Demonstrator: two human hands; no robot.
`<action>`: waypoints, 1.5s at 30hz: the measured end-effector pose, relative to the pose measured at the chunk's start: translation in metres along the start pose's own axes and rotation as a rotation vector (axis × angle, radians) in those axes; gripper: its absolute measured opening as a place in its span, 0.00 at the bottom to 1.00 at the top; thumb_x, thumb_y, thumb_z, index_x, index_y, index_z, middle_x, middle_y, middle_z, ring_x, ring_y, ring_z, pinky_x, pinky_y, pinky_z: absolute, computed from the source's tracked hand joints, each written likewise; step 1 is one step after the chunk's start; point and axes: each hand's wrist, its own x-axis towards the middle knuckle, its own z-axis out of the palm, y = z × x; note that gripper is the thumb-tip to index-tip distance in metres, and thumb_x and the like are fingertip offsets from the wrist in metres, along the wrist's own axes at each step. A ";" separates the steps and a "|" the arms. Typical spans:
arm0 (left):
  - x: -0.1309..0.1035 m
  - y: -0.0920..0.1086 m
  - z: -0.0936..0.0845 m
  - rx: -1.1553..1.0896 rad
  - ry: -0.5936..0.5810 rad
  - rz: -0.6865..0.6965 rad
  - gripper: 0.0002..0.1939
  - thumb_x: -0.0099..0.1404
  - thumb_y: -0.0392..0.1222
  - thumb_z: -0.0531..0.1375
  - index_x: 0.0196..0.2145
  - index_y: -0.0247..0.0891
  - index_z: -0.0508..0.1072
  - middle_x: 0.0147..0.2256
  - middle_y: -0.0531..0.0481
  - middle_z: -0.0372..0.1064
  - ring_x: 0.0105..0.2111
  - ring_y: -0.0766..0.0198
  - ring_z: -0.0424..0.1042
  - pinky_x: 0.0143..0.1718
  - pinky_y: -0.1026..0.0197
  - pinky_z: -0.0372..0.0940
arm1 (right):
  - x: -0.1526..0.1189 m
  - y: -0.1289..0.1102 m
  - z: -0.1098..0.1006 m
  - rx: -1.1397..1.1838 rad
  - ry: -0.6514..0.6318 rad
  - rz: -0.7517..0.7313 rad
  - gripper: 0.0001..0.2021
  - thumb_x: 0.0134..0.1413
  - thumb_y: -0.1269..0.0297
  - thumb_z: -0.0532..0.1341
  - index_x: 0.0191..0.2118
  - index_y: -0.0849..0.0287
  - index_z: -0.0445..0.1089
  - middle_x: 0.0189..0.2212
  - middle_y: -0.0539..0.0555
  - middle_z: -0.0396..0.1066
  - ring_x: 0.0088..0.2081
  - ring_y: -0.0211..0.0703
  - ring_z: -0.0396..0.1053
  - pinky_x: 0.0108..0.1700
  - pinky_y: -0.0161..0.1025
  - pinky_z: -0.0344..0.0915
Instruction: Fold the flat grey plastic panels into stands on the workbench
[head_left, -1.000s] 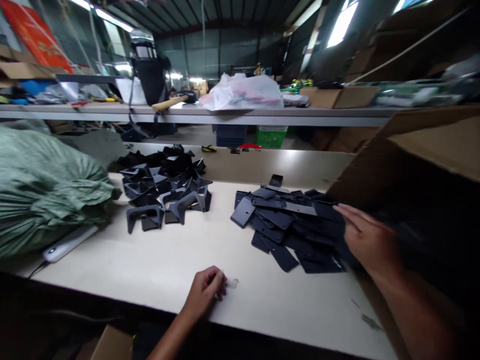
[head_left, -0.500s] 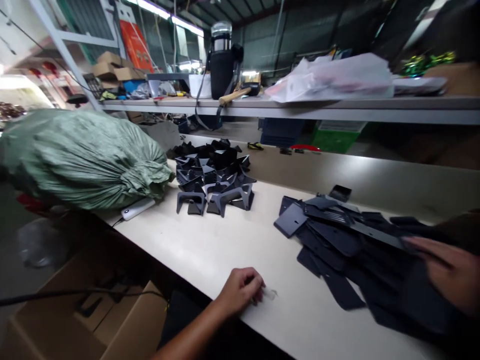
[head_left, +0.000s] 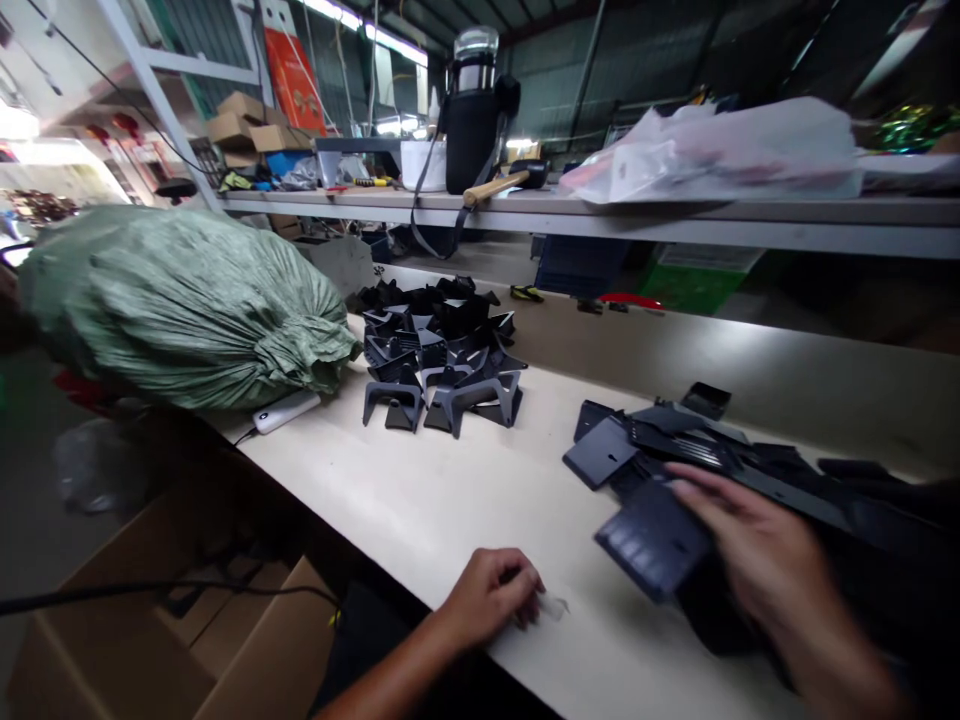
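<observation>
My right hand [head_left: 769, 560] grips a dark flat plastic panel [head_left: 652, 535] by its upper corner, thumb and fingers pinching it above the worktable [head_left: 420, 490]. Behind and under it lies a heap of similar dark panels [head_left: 600, 450], partly hidden by the hand and forearm. Near the table's front edge rests my left hand [head_left: 495, 595], its fingers curled. A small translucent strip [head_left: 553, 606] pokes out at the fingertips; what it is exactly I cannot make out. Farther back, a pile of black angled brackets [head_left: 442, 350] stands on the table.
A bulky green sack [head_left: 187, 310] leans over the table's left end, beside a white power bank [head_left: 286, 411]. Below is an open cardboard box [head_left: 255, 650]. The shelf [head_left: 330, 203] above carries a hammer [head_left: 499, 187], a flask [head_left: 472, 130] and plastic bags [head_left: 720, 150].
My right hand has moved left from the heap with a dark panel in its grip. My left hand has stayed in place on the table. The whole view has shifted slightly.
</observation>
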 end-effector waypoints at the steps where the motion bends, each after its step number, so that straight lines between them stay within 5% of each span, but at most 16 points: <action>1: -0.001 0.000 -0.004 -0.024 -0.008 -0.008 0.23 0.67 0.60 0.63 0.34 0.34 0.77 0.25 0.47 0.73 0.22 0.64 0.72 0.25 0.62 0.66 | -0.004 0.001 0.029 0.144 -0.084 0.193 0.19 0.44 0.52 0.74 0.44 0.50 0.84 0.35 0.58 0.84 0.31 0.55 0.81 0.29 0.47 0.77; 4: -0.008 0.008 -0.031 -0.057 0.075 -0.001 0.24 0.68 0.61 0.63 0.35 0.34 0.77 0.27 0.46 0.75 0.23 0.64 0.73 0.27 0.62 0.66 | -0.018 0.009 0.107 0.367 -0.148 0.467 0.20 0.35 0.56 0.76 0.39 0.56 0.83 0.30 0.57 0.82 0.28 0.50 0.79 0.27 0.41 0.75; 10: -0.027 0.036 -0.135 -0.041 0.557 0.118 0.20 0.71 0.57 0.62 0.36 0.35 0.77 0.29 0.47 0.76 0.27 0.62 0.74 0.33 0.61 0.68 | -0.026 0.016 0.218 0.332 -0.168 0.377 0.29 0.42 0.46 0.74 0.49 0.59 0.80 0.23 0.50 0.77 0.19 0.43 0.68 0.19 0.37 0.64; 14: -0.035 0.031 -0.185 -0.024 0.779 0.159 0.18 0.71 0.56 0.62 0.36 0.37 0.77 0.29 0.49 0.75 0.29 0.62 0.73 0.36 0.60 0.67 | -0.037 0.008 0.260 0.269 -0.232 0.255 0.26 0.47 0.44 0.73 0.47 0.58 0.82 0.34 0.55 0.82 0.31 0.47 0.76 0.32 0.40 0.72; 18: -0.035 0.020 -0.189 0.141 0.779 0.143 0.18 0.74 0.55 0.59 0.35 0.38 0.76 0.28 0.51 0.73 0.30 0.62 0.72 0.36 0.60 0.65 | -0.048 0.011 0.263 0.161 -0.261 0.157 0.24 0.49 0.45 0.73 0.45 0.58 0.84 0.45 0.59 0.83 0.46 0.54 0.77 0.49 0.45 0.74; 26: -0.035 0.021 -0.190 0.169 0.711 0.097 0.18 0.76 0.54 0.57 0.35 0.39 0.77 0.28 0.51 0.73 0.31 0.61 0.71 0.36 0.60 0.64 | -0.049 0.027 0.256 0.125 -0.172 0.210 0.26 0.51 0.45 0.73 0.49 0.58 0.83 0.41 0.58 0.84 0.38 0.48 0.79 0.39 0.39 0.76; 45: -0.044 0.023 -0.198 0.057 0.577 0.128 0.19 0.73 0.57 0.60 0.35 0.39 0.77 0.27 0.50 0.73 0.29 0.61 0.70 0.35 0.60 0.64 | -0.051 0.017 0.268 0.135 -0.208 0.089 0.23 0.50 0.45 0.72 0.43 0.59 0.84 0.43 0.60 0.83 0.45 0.56 0.79 0.51 0.48 0.74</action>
